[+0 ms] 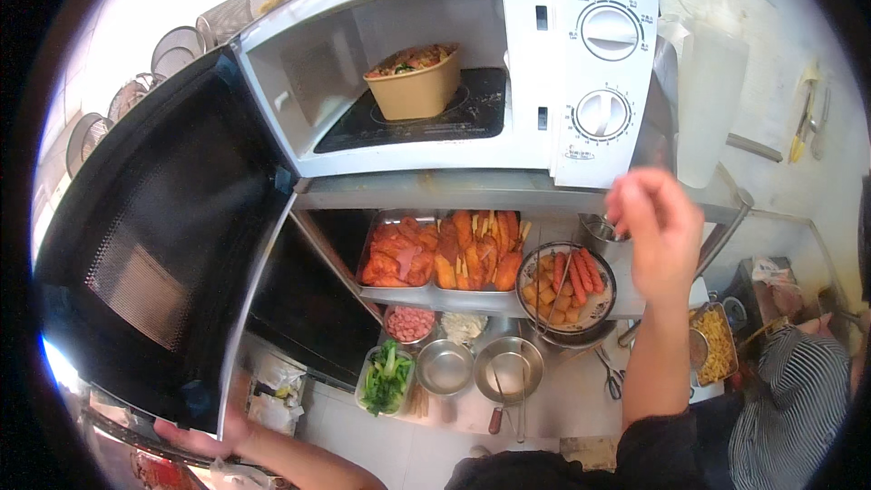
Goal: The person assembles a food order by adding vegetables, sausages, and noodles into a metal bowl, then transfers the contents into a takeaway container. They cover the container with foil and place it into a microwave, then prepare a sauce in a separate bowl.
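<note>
A white microwave (417,161) stands on a metal shelf with its dark door (172,245) swung wide to the left. Inside, on the black base, sits a tan paper bowl (414,95) filled with mixed food. My left hand (204,436) grips the door's lower outer edge, which partly hides its fingers. My right hand (655,218) is raised just below the lower dial (602,115), apart from it. Its fingers are loosely bent and apart, slightly blurred, with nothing seen in them.
Below are metal trays of orange meat pieces (399,254) and skewers (476,249), and a plate of sausages (581,277) with tongs. Lower down are metal bowls (508,370) and green vegetables (387,377). A person in a striped sleeve (787,404) is at the right.
</note>
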`<state>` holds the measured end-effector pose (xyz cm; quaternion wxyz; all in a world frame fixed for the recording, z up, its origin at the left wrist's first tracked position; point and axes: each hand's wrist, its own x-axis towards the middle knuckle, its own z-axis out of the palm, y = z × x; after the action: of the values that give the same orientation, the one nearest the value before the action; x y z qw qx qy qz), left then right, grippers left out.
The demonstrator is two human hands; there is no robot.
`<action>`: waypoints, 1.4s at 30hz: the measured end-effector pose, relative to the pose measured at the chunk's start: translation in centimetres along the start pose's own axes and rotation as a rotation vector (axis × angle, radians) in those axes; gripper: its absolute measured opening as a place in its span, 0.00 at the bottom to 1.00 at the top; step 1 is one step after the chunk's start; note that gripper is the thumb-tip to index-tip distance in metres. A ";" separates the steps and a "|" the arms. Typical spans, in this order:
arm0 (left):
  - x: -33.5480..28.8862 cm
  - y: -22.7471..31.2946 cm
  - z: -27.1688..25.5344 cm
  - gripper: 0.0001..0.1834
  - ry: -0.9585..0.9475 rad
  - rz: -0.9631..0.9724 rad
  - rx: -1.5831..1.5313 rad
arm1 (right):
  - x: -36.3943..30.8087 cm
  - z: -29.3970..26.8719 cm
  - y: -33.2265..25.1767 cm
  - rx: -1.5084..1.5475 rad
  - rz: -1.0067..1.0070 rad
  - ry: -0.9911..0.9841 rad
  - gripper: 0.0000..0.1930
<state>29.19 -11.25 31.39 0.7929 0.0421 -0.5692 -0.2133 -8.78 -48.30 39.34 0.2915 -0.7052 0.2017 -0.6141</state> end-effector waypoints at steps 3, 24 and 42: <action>0.3 -2.0 3.9 0.42 -0.112 0.133 -0.113 | 3.4 1.2 -0.7 -0.484 -0.147 0.188 0.11; 8.1 -28.5 10.0 0.35 -0.311 -0.399 0.748 | 3.5 5.4 -1.6 -0.622 -0.081 0.300 0.18; -35.2 -24.7 -0.9 0.27 0.307 -1.909 0.203 | -41.1 7.5 15.8 -0.772 0.967 -0.801 0.51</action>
<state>13.67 -20.18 -7.67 0.3444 0.5816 -0.2013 -0.7089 -6.99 -32.50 -2.46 0.3120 -0.7602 0.5699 0.0023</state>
